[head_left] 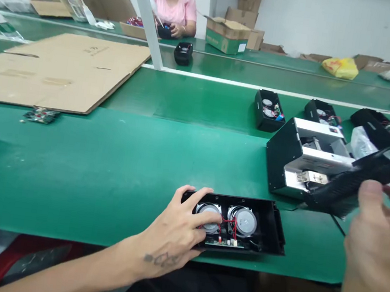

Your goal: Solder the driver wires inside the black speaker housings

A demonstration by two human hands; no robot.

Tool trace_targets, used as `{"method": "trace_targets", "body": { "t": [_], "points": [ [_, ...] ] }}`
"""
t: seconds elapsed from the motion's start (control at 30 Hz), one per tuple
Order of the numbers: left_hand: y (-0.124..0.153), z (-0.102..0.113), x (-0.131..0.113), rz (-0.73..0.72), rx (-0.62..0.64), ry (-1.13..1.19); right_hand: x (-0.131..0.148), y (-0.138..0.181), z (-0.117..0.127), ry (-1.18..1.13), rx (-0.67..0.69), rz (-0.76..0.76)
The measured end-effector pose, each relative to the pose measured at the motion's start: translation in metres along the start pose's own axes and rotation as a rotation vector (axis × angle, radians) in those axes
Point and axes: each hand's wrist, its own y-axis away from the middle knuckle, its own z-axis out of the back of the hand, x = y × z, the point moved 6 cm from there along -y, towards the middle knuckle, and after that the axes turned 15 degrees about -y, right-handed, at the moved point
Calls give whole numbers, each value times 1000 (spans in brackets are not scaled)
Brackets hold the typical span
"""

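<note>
My left hand [186, 224] grips the left end of an open black speaker housing [265, 227] at the front edge of the table, with fingers reaching over its wall and inside. Two round silver speaker drivers [245, 221], red wires and a small circuit board strip [223, 242] show in it. On the right, my right hand [384, 219], slightly blurred, holds a long black cover [374, 172] with a pale label, tilted up. The cover overlaps the silver and black machine [286, 160] behind it; some of my right fingers are hidden or cut off by the frame.
Several open speaker housings [269, 110] sit behind the machine. A flat cardboard sheet [64, 71] lies at left, with a circuit board [42, 116] by its edge. A person in pink [176, 12] works across the line beside a green carton [227, 37]; a white post [145, 15] stands between.
</note>
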Motion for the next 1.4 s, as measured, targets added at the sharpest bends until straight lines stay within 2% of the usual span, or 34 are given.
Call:
{"method": "trace_targets", "body": {
  "t": [0.07,0.13,0.17,0.23,0.3,0.37,0.53,0.67,0.73,0.83,0.9,1.1,1.2,1.3,1.4],
  "points": [
    [0,0,1,8,-5,1,-11,-11,-5,70,34,-14],
    [0,0,2,12,-19,2,-9,-13,-9,112,26,-10],
    [0,-1,2,13,-26,0,-5,-11,-10,60,-1,-16],
    [0,-2,1,13,-33,-9,1,-3,-18,-206,1,-66],
    [1,-4,1,14,-32,-19,6,6,-31,-526,82,-118],
    [2,-4,1,19,-35,-27,8,12,-42,-712,139,-173],
    [1,-2,2,42,-31,-19,1,21,-52,-793,141,-409],
    [1,-3,3,40,-64,-10,13,20,-50,-836,141,-510],
    [1,-4,5,56,-113,14,28,8,-40,-847,68,-442],
    [0,-8,9,70,-163,51,56,-19,-23,-824,-74,-161],
    [1,-9,9,62,-177,66,68,-32,-22,-779,-105,-28],
    [1,-7,8,55,-184,54,57,-41,-56,-626,60,-60],
    [1,-7,8,61,-168,54,55,-32,-66,-563,222,-178],
    [1,-7,8,66,-158,56,65,-11,-64,-561,386,-332],
    [-1,-5,7,56,-125,52,91,14,-47,-716,366,-351]
  ]
}}
